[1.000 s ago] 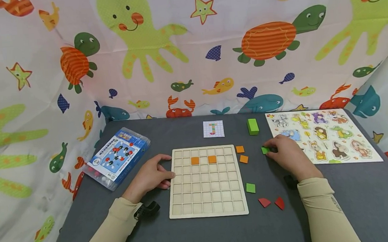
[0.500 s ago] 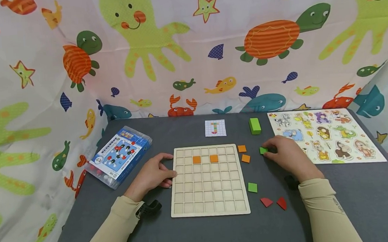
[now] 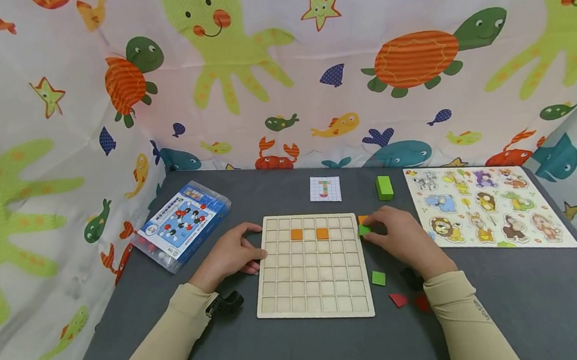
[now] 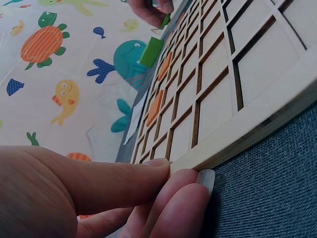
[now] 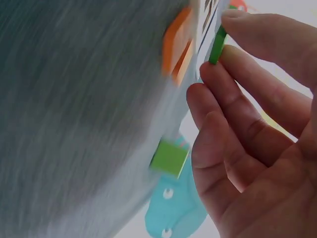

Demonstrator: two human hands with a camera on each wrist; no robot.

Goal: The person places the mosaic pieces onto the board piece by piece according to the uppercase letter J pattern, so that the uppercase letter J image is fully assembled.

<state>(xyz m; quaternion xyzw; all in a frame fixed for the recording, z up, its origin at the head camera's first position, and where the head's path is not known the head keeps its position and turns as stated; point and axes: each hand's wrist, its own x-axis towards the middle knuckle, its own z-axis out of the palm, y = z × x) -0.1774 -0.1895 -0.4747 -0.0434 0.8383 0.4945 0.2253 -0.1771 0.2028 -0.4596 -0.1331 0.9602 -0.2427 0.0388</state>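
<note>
My right hand (image 3: 400,238) pinches a small green square tile (image 5: 218,43) between thumb and fingertips, close to the upper right edge of a wooden grid board (image 3: 311,280). In the head view the tile and fingers overlap the loose orange tiles (image 3: 362,219). My left hand (image 3: 230,252) grips the board's left edge, thumb at the rim and fingers against its side in the left wrist view. Two orange square tiles (image 3: 297,234) sit in cells of the board's second row, one cell apart.
Right of the board lie a green square tile (image 3: 379,278) and two red pieces (image 3: 398,300), one partly hidden by the right wrist. Behind are a pattern card (image 3: 325,189) and a green block (image 3: 384,188). An animal puzzle board (image 3: 491,209) and a plastic case (image 3: 182,225) flank them.
My right hand has moved left with the green tile, from beside the animal puzzle to the grid board's edge. The left hand keeps its place on the board; the head view has shifted slightly.
</note>
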